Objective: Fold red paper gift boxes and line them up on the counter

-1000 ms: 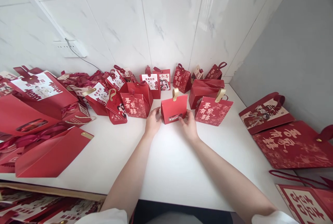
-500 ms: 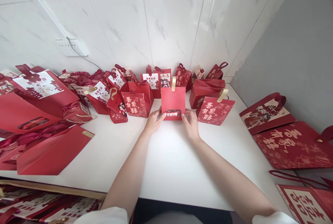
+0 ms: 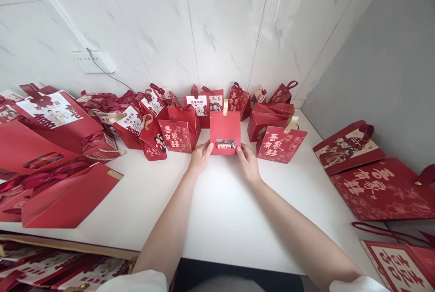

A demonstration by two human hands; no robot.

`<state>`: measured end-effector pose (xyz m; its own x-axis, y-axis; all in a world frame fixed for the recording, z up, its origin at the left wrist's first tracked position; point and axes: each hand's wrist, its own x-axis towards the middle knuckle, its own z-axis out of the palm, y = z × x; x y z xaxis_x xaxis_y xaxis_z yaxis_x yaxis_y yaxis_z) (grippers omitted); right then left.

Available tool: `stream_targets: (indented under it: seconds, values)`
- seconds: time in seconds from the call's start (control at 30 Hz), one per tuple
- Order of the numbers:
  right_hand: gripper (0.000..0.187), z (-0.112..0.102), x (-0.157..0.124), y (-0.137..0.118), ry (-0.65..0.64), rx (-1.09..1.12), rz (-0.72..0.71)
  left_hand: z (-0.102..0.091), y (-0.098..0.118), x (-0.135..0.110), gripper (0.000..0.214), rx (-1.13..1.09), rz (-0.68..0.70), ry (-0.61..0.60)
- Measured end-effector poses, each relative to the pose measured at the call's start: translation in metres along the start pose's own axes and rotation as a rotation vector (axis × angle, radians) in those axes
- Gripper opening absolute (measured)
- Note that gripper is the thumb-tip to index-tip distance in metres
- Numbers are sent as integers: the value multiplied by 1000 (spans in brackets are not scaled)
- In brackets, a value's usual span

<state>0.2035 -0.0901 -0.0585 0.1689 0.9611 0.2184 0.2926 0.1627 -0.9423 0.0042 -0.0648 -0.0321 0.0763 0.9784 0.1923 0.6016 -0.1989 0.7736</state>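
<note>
Between my two hands a plain red gift box (image 3: pixel 225 126) stands upright on the white table (image 3: pixel 217 210). It has a gold strap at its top and a small clear window low on its front, through which something pale with print shows. My left hand (image 3: pixel 200 158) grips its lower left edge, thumb on the front. On the opposite side, my right hand (image 3: pixel 248 161) holds the lower right edge the same way. The fingers behind the box are partly hidden. Close by on the right is a red box with gold lettering (image 3: pixel 282 145); another lettered box (image 3: pixel 176 137) stands to the left.
More red gift boxes (image 3: pixel 239 102) line the tiled wall (image 3: pixel 224 34). A large plain red box (image 3: pixel 70 197) and ribboned boxes fill the left side. Several boxes (image 3: pixel 380 188) lean by the grey wall at right. A carton (image 3: pixel 71 265) of printed boxes sits below the table's front left edge.
The box between my hands has shifted slightly up and left in view, and its window shows more fully. Both hands keep their hold; the surrounding boxes have stayed put.
</note>
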Motion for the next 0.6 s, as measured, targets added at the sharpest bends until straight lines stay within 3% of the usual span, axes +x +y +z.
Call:
stream_targets:
  seconds: [0.6]
  values:
    - [43, 1, 0, 3, 27, -11, 19, 1, 0, 0, 47, -45, 5, -10]
